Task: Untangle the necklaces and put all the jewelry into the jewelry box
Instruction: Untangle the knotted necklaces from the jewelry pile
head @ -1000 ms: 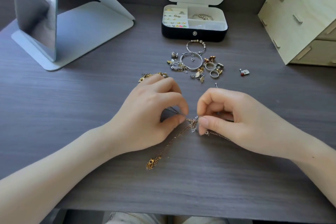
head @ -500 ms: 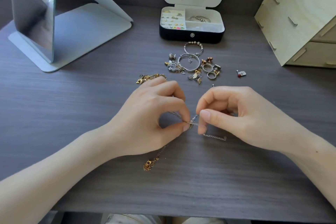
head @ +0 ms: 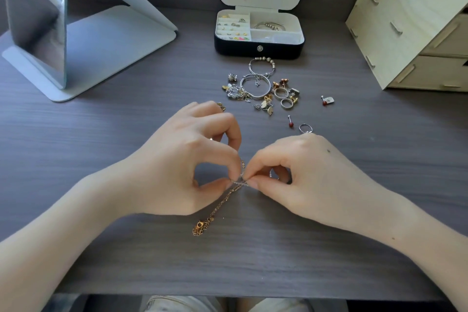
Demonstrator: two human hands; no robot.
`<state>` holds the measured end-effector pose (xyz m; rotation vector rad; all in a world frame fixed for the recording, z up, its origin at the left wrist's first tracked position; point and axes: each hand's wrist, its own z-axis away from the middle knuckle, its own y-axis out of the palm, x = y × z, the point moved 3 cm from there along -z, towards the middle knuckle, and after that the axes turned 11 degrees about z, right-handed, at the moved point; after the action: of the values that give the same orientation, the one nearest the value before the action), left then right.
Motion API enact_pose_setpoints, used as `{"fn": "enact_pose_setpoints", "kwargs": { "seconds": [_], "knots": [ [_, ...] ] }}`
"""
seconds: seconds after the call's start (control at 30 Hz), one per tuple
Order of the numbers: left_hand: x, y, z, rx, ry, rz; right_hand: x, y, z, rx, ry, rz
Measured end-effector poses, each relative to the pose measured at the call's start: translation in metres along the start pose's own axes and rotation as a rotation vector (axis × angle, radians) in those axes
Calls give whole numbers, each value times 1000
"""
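Both hands point(head: 177, 162) point(head: 311, 175) now closer, pinching tangled necklaces point(head: 240, 180), jewelry box point(head: 259, 47) open (rings, bracelet inside)

Two hands point(head: 177, 159) point(head: 311, 175), one jewelry box point(head: 259, 44), one mirror point(head: 38, 23), two bangles point(head: 255, 83) point(head: 262, 64), one wooden drawer unit point(head: 410, 20).

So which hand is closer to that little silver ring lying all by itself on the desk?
The right hand. The silver ring lies just beyond its knuckles, almost touching. The left hand is farther away, off to the ring's left.
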<state>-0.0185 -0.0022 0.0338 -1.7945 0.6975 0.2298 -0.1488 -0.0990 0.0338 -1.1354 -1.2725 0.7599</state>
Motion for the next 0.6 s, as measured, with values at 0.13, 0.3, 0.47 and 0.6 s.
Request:
{"fn": "enact_pose_setpoints", "kwargs": {
  "seconds": [0.13,0.3,0.47,0.6],
  "knots": [
    [1,-2,1,49,-6,14,6,0,-5,6,-4,63],
    [3,-3,3,97,-57,46,11,1,-11,76,-42,116],
    [5,-2,4,109,-53,38,15,4,-13,23,-117,219],
    [6,-2,5,118,-56,40,19,7,-17,16,-169,277]
  ]
}}
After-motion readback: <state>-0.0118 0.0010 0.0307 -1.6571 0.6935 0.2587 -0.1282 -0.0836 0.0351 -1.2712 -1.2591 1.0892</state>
